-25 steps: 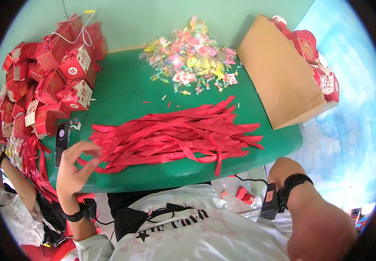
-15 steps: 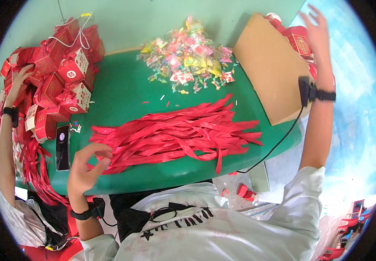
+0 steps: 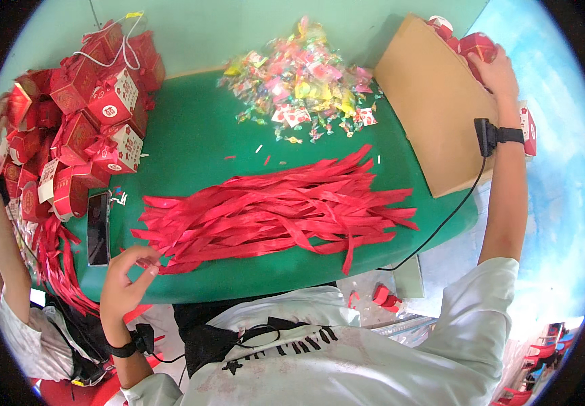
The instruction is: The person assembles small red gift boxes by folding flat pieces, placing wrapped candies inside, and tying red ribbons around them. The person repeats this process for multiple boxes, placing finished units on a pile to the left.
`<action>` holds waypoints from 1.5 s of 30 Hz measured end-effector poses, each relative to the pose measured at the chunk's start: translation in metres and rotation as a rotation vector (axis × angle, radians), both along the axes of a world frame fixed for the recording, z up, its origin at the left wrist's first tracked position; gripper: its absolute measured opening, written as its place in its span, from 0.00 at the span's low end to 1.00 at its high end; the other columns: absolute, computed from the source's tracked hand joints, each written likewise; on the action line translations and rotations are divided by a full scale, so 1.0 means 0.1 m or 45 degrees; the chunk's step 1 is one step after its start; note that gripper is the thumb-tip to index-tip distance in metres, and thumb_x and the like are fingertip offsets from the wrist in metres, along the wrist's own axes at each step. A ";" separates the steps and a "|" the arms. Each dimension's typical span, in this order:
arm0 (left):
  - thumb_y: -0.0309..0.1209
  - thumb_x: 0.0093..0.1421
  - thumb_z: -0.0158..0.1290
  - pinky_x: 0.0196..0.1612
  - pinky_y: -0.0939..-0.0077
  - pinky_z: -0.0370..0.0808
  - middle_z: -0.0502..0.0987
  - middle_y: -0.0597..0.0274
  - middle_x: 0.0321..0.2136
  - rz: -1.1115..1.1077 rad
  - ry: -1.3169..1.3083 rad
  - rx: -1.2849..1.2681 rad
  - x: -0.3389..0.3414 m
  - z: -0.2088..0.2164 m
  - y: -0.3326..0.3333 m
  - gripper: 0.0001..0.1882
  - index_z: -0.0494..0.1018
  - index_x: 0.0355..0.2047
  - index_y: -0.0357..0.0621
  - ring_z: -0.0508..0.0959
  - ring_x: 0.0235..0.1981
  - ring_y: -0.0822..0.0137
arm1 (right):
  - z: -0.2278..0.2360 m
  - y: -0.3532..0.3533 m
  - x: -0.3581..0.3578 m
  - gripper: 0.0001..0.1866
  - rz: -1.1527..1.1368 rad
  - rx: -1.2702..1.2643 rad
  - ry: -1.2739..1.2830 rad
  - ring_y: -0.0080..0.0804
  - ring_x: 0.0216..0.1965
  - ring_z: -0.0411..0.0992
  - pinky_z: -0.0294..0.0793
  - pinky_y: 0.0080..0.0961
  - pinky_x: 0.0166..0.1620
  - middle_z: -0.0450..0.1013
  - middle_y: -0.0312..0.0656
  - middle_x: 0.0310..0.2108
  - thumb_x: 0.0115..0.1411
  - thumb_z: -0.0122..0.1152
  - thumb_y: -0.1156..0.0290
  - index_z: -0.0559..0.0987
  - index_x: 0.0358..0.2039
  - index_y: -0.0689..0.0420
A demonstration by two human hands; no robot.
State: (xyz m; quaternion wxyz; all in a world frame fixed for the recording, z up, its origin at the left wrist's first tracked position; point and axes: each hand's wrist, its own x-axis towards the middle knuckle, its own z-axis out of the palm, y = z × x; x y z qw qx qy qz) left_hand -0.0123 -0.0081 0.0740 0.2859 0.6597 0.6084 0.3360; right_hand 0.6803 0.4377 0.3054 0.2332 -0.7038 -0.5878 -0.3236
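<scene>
My right hand (image 3: 497,71) reaches over the far right side of an upright brown cardboard box (image 3: 434,101). Its fingers grip a red paper gift box (image 3: 476,46). Near the front edge of the green table, my left hand (image 3: 127,277) is closed, with thumb and curled fingertips together. A small reddish patch shows at those fingers; I cannot make out what it is. Beside that hand lie the left ends of a bundle of flat red ribbons (image 3: 272,210), spread across the table. Behind the ribbons is a heap of wrapped candies (image 3: 306,88).
Red gift boxes (image 3: 76,145) are piled at the left, with a white cable (image 3: 127,51) over them. A phone (image 3: 98,230) lies beside more ribbons (image 3: 56,260) hanging off the table. A co-worker's arm (image 3: 8,237) reaches to the pile. A black cable (image 3: 434,240) runs from my right wrist.
My right hand has come down from the air onto a red gift box. The left hand's fingers and thumb have closed together. The co-worker's hand has moved left, where a red box now shows tilted.
</scene>
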 end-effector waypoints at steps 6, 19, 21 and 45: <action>0.23 0.63 0.65 0.49 0.66 0.80 0.87 0.55 0.37 -0.012 0.047 0.011 0.10 0.08 0.07 0.12 0.82 0.47 0.36 0.87 0.40 0.61 | 0.25 -0.67 -0.83 0.58 0.580 0.757 -0.032 0.55 0.70 0.74 0.73 0.47 0.71 0.74 0.59 0.69 0.58 0.80 0.38 0.65 0.78 0.60; 0.34 0.41 0.87 0.68 0.54 0.76 0.71 0.46 0.70 -0.190 -0.356 0.309 0.98 0.07 0.78 0.76 0.45 0.81 0.45 0.78 0.67 0.50 | -1.78 -2.56 -3.16 0.57 1.973 -1.019 0.859 0.46 0.67 0.77 0.76 0.40 0.69 0.73 0.53 0.69 0.51 0.90 0.60 0.65 0.76 0.59; 0.33 0.40 0.88 0.70 0.52 0.75 0.71 0.46 0.69 -0.176 -0.312 0.328 1.07 0.02 0.83 0.78 0.44 0.82 0.46 0.75 0.70 0.51 | -1.91 -2.55 -3.26 0.58 2.046 -1.054 0.850 0.48 0.67 0.77 0.76 0.40 0.69 0.71 0.54 0.70 0.52 0.90 0.60 0.64 0.77 0.60; 0.36 0.51 0.81 0.61 0.51 0.79 0.80 0.44 0.56 0.185 0.338 0.463 0.33 0.57 1.53 0.44 0.64 0.60 0.43 0.83 0.58 0.40 | -2.56 -0.62 -1.91 0.31 0.816 -0.827 0.367 0.52 0.54 0.81 0.81 0.43 0.57 0.80 0.51 0.52 0.66 0.72 0.46 0.83 0.59 0.57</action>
